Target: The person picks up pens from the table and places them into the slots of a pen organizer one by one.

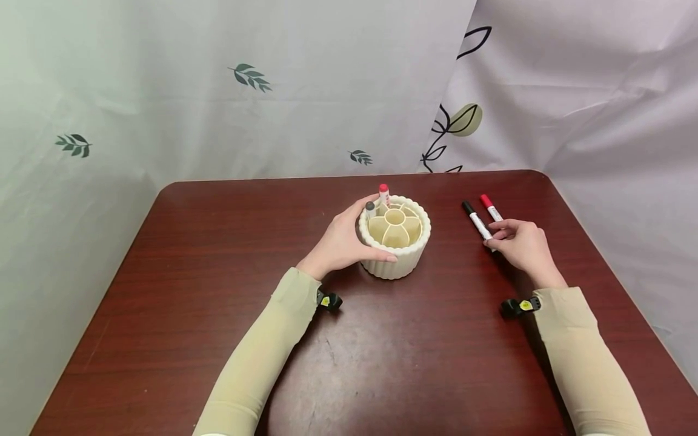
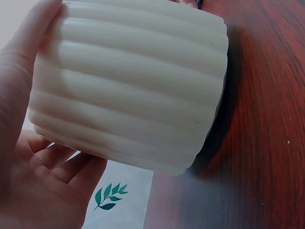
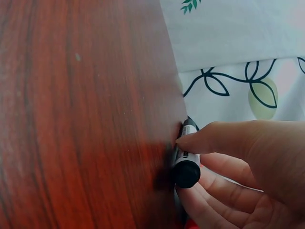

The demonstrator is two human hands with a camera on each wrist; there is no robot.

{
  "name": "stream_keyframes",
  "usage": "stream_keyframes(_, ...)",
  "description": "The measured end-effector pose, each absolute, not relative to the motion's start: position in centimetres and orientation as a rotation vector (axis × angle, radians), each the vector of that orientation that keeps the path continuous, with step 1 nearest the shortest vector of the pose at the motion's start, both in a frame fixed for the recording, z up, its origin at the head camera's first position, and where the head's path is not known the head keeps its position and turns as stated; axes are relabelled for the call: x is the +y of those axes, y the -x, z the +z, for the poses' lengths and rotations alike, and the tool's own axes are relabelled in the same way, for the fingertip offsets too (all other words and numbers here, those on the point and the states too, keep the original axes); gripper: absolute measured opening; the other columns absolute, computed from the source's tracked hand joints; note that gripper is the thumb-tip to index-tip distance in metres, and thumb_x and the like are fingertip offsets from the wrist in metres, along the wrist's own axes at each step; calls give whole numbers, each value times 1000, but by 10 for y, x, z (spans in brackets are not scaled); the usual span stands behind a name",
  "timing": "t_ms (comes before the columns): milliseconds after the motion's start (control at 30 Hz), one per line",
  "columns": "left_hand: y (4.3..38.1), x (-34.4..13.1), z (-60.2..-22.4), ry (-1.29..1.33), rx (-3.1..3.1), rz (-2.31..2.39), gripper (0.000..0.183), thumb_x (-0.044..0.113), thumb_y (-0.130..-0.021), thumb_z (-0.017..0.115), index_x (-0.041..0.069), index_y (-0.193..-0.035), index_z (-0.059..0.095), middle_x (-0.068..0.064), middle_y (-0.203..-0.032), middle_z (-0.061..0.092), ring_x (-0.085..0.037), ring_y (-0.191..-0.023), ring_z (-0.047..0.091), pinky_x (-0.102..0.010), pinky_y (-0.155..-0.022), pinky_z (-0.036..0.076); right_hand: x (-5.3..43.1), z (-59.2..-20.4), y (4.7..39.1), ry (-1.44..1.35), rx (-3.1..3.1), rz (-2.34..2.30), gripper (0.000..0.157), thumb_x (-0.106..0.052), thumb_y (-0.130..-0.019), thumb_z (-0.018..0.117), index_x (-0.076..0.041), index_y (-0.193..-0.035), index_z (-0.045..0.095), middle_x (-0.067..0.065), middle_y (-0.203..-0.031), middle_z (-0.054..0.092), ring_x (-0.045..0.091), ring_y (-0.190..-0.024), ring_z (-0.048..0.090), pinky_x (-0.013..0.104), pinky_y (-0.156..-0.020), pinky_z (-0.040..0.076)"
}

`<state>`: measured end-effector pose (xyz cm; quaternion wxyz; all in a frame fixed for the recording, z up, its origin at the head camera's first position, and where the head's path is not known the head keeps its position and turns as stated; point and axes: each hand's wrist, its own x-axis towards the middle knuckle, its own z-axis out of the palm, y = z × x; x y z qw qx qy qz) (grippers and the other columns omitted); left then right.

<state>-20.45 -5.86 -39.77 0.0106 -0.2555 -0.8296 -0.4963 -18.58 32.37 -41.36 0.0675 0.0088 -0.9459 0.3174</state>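
My left hand (image 1: pixel 346 236) grips a cream, ribbed pen holder (image 1: pixel 394 263) from its left side, thumb along the near wall and fingers round the far side. The holder stands upright with petal-shaped compartments inside. Two markers are in its left compartments, a red-capped marker (image 1: pixel 384 195) and a dark-capped marker (image 1: pixel 371 211). On the right, my right hand (image 1: pixel 525 245) pinches the near end of a white marker with a black cap (image 1: pixel 477 221) between thumb and fingers, low over the table. Beside it lies another marker, white with a red cap (image 1: pixel 492 209), partly hidden by the hand.
Everything is on a dark reddish-brown wooden table (image 1: pixel 382 357) with rounded far corners. A pale curtain (image 1: pixel 305 133) with leaf prints hangs behind the table and along its sides. Each wrist wears a small black camera on a strap.
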Motion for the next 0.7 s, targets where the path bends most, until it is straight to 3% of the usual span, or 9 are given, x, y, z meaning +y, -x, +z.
stream_keyframes(167, 205, -59, -397, 792, -2594, -1552, 115, 52, -57, 99, 33, -154, 41, 19, -141, 52, -3, -123, 50, -32, -104, 44, 323, -411, 186, -23, -2817, 940, 30, -7, -85, 81, 3, -112, 73, 14, -87, 75, -5, -67, 59, 22, -64, 42)
stream_keyframes(467, 204, -58, -398, 786, -2603, -1538, 115, 53, -57, 98, 33, -154, 41, 19, -141, 51, -2, -123, 50, -32, -104, 43, 321, -398, 184, 41, -2717, 1064, 32, -10, -88, 78, 4, -116, 73, 18, -93, 74, -15, -66, 57, 12, -57, 45)
stream_keyframes(600, 204, -58, -398, 783, -2599, -1536, 115, 53, -57, 98, 32, -154, 41, 19, -141, 51, -3, -123, 50, -32, -104, 43, 321, -390, 183, 95, -2671, 1114, 31, -14, -89, 78, -2, -117, 74, 7, -89, 75, -11, -66, 60, 14, -54, 47)
stream_keyframes(700, 204, -58, -398, 780, -2600, -1536, 115, 53, -57, 98, 32, -155, 41, 18, -141, 52, -3, -123, 50, -33, -104, 43, 321, -384, 181, 104, -2625, 1171, 30, -12, -89, 77, -4, -117, 75, -12, -83, 72, -9, -67, 62, 16, -52, 49)
